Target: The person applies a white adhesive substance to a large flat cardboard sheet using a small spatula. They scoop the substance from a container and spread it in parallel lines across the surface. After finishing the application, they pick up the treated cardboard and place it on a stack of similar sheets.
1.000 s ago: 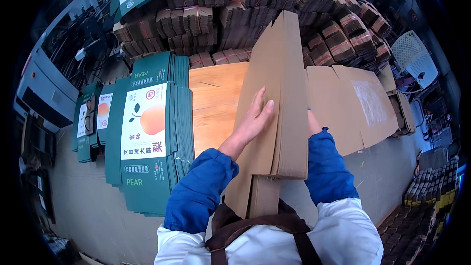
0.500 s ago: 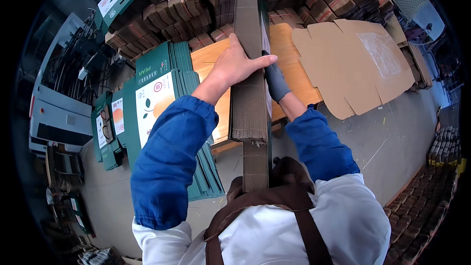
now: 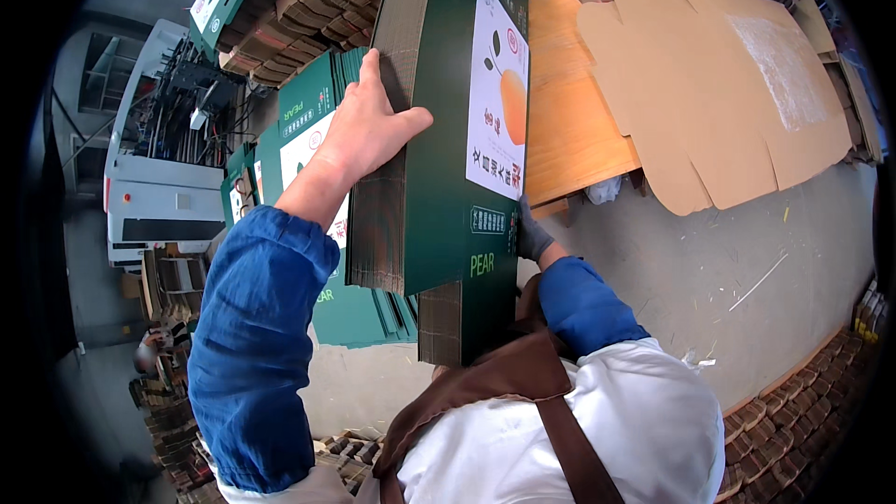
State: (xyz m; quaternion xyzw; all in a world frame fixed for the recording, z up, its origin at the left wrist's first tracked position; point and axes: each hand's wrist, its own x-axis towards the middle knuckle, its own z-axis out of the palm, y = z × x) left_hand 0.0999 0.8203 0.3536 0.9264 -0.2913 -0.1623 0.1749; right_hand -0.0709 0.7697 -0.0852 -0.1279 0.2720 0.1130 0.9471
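A thick stack of flattened green cartons (image 3: 443, 121) stands tilted in front of me, its brown corrugated edges on the left and a printed pear panel on the broad face. My left hand (image 3: 369, 126) lies against the corrugated edges, fingers stretched upward and thumb spread toward the green face. Low on the right side, my right hand (image 3: 536, 238), in a dark grey glove, holds the stack; most of its fingers are hidden behind the cartons. A narrower section (image 3: 441, 322) juts down from the stack's near end, close to my brown apron.
A wooden table (image 3: 574, 84) is behind the stack, with a large brown cardboard sheet (image 3: 709, 112) at its right. More green cartons (image 3: 303, 135) are piled left. Bundled cardboard (image 3: 317, 0) lines the back; a white machine (image 3: 154, 201) stands far left.
The stack has tilted and turned, bringing its printed green face into view. My left hand has shifted left along with its edge; my gloved right hand is now lower, near the stack's near end.
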